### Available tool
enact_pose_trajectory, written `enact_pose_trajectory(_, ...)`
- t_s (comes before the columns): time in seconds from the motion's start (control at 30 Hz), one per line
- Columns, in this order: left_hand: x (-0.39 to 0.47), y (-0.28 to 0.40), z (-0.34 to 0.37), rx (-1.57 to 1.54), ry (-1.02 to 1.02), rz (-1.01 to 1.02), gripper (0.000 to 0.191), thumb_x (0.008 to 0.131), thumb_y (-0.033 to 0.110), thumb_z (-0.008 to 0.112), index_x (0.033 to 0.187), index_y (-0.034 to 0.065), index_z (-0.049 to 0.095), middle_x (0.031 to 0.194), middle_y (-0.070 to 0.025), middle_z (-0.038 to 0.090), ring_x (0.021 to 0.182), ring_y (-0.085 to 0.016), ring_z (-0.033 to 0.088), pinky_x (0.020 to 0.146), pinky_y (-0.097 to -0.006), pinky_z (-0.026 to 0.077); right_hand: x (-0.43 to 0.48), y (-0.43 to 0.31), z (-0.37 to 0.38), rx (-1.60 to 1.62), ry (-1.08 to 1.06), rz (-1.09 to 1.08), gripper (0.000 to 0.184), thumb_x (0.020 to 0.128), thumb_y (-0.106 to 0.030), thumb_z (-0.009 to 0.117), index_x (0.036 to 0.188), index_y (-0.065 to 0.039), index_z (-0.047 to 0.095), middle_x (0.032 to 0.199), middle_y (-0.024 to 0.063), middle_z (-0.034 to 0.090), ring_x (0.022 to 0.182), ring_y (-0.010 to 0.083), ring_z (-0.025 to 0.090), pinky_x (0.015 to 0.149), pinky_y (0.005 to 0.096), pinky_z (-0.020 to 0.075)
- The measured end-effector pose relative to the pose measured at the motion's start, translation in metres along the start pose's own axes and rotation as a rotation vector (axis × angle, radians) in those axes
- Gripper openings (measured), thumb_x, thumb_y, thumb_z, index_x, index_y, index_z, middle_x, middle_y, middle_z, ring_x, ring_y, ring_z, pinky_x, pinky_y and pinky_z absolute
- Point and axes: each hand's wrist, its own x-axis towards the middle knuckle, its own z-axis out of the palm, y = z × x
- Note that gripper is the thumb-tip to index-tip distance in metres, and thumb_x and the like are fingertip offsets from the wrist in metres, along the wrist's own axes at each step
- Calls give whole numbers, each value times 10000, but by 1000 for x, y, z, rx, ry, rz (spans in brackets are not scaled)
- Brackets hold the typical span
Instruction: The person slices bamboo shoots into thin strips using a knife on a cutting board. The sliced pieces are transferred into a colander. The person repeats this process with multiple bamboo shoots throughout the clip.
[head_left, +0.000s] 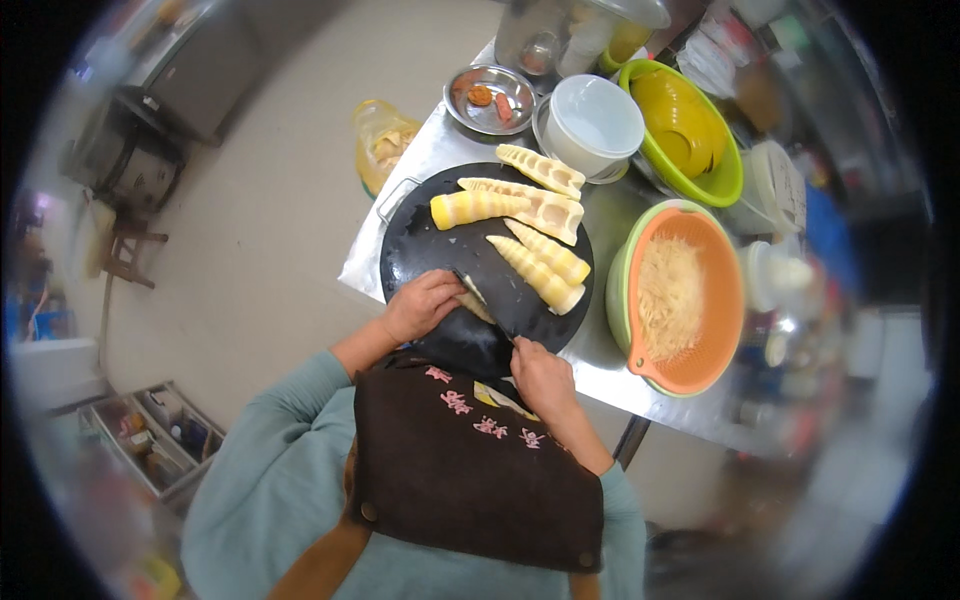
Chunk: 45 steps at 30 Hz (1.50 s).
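Note:
My right hand (541, 376) grips a knife (504, 328), its blade seen nearly edge-on over the round black cutting board (420, 255). With curled fingers my left hand (425, 301) holds a pale piece of bamboo shoot (474, 306) against the board, right beside the blade. Just beyond the knife lie two pointed, yellow-banded bamboo shoot pieces (534, 274), side by side. Farther back, a yellow bamboo shoot piece (476, 208) rests against a split half with open chambers (556, 214). Another split half (541, 169) lies at the board's far edge.
An orange colander (724, 315) of pale shreds (670, 300) sits in a green basin on the metal table (592, 360). Behind the board stand a steel dish (491, 124), white tubs (596, 116) and a lime-green basket (724, 191). A yellow bag (375, 146) is beyond the table's left edge.

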Motion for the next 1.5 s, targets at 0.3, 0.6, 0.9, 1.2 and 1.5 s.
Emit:
enact_pose_trajectory(0.3,-3,0,0,-19,-9,-13,194,876,68,813,1063,55,760,1064,-98,699,963,-305,714,829,-393,598,0,5,-17,52,-58,12,174,1025,-211,644,1025,-38,663,857,188,725,705,420,716,632,528,582)
enact_pose_trajectory(0.6,-1,2,-2,-15,-15,4,184,880,72,806,1057,60,762,1054,-96,699,957,-313,712,831,-397,595,-1,0,-24,74,-57,40,225,1040,-242,634,954,-33,635,848,206,726,719,438,717,642,542,581)
enact_pose_trajectory(0.9,-1,1,-3,-20,-41,-9,164,885,75,798,1046,66,772,1031,-92,685,966,-307,698,833,-405,585,10,-2,-19,58,-122,62,242,1046,-255,622,949,-33,632,861,203,732,730,434,721,662,547,581)
enact_pose_trajectory(1.2,-4,0,-1,5,-44,10,130,883,87,803,1008,69,773,1009,-82,686,935,-306,689,813,-399,573,18,0,-20,83,-194,51,250,1046,-264,616,949,-35,629,870,205,739,783,443,723,678,555,576)
enact_pose_trajectory(1.5,-6,-2,4,37,-20,-2,119,862,65,801,975,77,762,983,-78,676,911,-307,683,782,-405,568,11,7,-24,125,-175,42,265,1048,-274,610,938,-34,634,870,211,740,804,455,718,720,581,566)
